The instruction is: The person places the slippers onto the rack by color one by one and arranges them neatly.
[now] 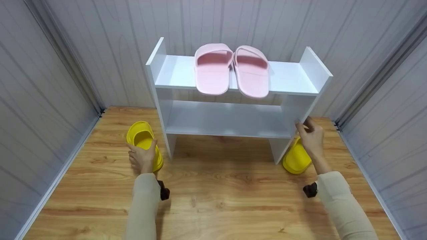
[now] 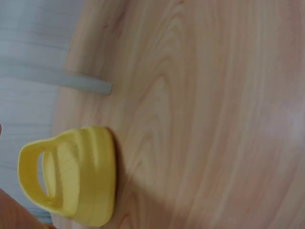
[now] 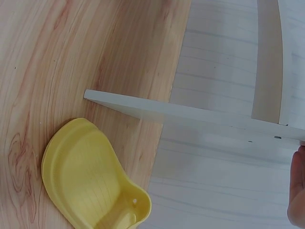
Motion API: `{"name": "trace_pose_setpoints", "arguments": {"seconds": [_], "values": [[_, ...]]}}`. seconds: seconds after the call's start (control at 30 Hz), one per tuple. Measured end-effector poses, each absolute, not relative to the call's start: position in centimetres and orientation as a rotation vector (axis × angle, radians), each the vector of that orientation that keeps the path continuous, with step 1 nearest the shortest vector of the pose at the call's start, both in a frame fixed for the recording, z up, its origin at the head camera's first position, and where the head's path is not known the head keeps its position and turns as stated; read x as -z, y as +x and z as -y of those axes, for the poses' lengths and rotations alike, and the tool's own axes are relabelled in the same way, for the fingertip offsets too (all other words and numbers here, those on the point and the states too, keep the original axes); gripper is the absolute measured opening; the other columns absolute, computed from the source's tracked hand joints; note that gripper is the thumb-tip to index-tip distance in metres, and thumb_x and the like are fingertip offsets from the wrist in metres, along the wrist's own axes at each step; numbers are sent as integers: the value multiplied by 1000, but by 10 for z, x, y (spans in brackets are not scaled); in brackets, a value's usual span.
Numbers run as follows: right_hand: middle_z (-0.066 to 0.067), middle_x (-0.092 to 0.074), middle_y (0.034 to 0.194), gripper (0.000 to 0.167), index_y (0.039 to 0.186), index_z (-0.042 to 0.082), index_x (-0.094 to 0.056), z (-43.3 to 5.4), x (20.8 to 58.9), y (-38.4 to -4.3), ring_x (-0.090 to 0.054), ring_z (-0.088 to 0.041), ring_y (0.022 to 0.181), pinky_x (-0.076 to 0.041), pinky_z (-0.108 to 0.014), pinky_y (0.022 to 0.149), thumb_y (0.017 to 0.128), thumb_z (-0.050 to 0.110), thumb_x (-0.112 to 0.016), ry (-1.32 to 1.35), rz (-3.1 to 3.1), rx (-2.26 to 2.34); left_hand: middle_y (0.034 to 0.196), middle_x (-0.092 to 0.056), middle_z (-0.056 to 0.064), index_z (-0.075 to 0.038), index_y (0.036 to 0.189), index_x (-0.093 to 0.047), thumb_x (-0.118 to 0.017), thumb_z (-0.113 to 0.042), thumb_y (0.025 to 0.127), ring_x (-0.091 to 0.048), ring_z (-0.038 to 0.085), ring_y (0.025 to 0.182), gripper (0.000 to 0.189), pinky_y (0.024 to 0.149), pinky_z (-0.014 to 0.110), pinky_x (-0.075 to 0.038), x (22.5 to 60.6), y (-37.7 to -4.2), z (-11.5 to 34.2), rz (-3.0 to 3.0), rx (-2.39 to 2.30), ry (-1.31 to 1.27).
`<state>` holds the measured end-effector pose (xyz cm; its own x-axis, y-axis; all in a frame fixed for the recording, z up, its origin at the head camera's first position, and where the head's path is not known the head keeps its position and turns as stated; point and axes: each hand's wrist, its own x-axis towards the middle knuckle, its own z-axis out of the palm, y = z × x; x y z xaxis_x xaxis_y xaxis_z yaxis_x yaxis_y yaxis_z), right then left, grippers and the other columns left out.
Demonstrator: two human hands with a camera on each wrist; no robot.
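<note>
At the left, my left hand (image 1: 143,158) is over a yellow clog (image 1: 138,133), thumb and fingers spread to either side of it in the head view. In the left wrist view this clog (image 2: 93,176) stands on the floor, with only bits of the hand at the left edge. My right hand (image 1: 312,136) grips the front edge of the white shoe rack's right side panel (image 1: 313,70), thumb at the front and curled fingers outside. Below it a second yellow clog (image 1: 297,158) stands on the floor beside the panel, partly hidden by the hand.
A pair of pink slippers, a left one (image 1: 213,75) and a right one (image 1: 252,73), lies on the rack's top board. The lower board (image 1: 227,118) spans between the side panels. Wood-grain floor (image 1: 220,200) surrounds the rack; pale panelled walls (image 1: 206,23) rise behind and on both sides.
</note>
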<state>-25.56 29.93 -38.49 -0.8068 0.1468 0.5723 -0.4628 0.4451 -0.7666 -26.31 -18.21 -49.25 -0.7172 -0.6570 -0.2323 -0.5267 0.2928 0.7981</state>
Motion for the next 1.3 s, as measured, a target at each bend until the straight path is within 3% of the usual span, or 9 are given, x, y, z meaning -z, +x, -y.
{"name": "trace_pose_setpoints", "arguments": {"seconds": [0.7,1.0,1.3], "values": [[-17,-61,100,27,109,-5,-59,-299,385,-253,-57,-11,89,-46,-23,73,86,8,-55,255,2139,-1349,132,16,36,-1,131,28,-62,-49,74,8,46,123,117,94,58,-3,509,-255,178,2677,1371,996],[-15,-60,104,29,112,-5,-57,-299,384,-252,-56,-16,92,-46,-25,74,87,9,-54,253,2166,-1336,132,5,36,1,131,25,-63,-29,76,-3,46,122,108,93,55,-8,509,-257,180,2668,1344,1017],[-15,-60,105,30,113,-4,-56,-299,385,-251,-56,-14,92,-46,-25,74,87,10,-54,246,2173,-1340,134,8,35,3,131,25,-63,-33,77,-2,46,123,109,95,55,-7,509,-255,183,2685,1335,1017]]}}
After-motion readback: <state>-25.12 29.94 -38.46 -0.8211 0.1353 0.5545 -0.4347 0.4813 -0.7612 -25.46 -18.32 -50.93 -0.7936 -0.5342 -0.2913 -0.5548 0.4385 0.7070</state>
